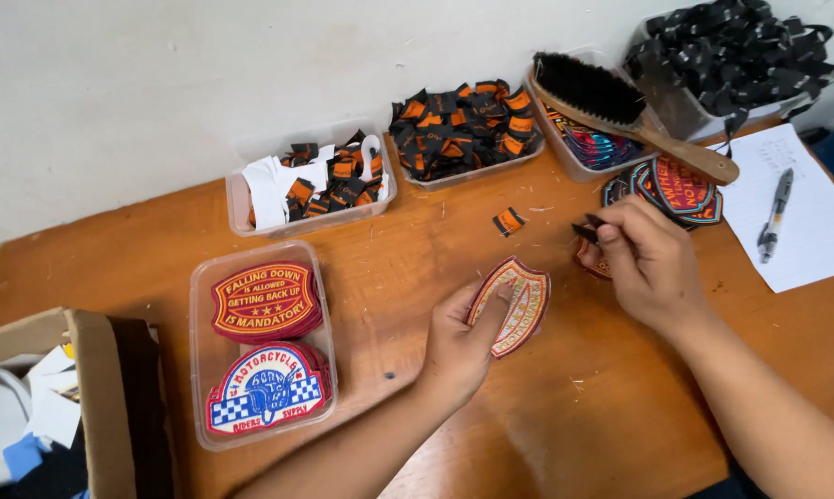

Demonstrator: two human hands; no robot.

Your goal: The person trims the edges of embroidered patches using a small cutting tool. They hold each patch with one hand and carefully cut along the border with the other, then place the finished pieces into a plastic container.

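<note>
head view: my left hand [459,346] pinches a shield patch [512,303] by its edge, raised just over the table [565,416]. my right hand [646,263] has its fingers closed on a small dark tool [585,227], tweezers perhaps, near a stack of patches [668,188].

Patch workshop; sorted patches [265,300], label trays [311,189]

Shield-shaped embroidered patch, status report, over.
Left hand holds red-edged shield-shaped embroidered patch face-down. Right hand pinches small black tool. Loose orange-black label beyond.
</note>
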